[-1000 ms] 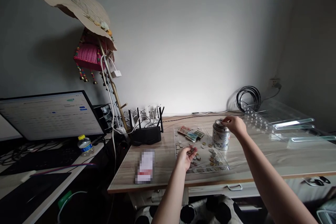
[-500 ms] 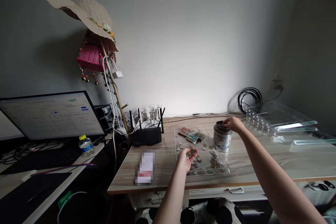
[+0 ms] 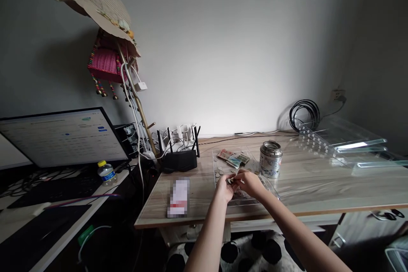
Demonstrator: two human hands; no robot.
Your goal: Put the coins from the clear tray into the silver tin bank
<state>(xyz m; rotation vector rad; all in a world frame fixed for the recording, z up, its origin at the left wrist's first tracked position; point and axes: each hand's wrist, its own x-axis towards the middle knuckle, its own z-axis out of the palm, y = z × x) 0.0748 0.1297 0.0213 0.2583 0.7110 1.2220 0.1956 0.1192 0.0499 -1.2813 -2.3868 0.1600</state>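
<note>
Coins [image 3: 230,181] lie in my cupped left hand [image 3: 225,187], palm up over a clear plastic tray [image 3: 214,163]. Bent over that palm, my right hand [image 3: 249,182] has its fingertips pinched at the coins; whether one is between them is hard to see. Loose coins [image 3: 218,174] and folded banknotes [image 3: 233,158] rest in the tray, partly hidden by my hands. Just right of the tray stands a round patterned tin [image 3: 270,160] with a metal rim, apart from both hands.
A black router [image 3: 179,160] stands at the back left, with a blurred pale item [image 3: 179,197] in front of it. Clear acrylic panels [image 3: 357,142] and a coiled black cable [image 3: 304,115] lie at the right. A monitor [image 3: 63,138] and bottle [image 3: 107,173] occupy the left desk.
My right hand has moved from the tin's opening leftward to the coins in my left hand. The left hand stays over the tray. The view has shifted slightly.
</note>
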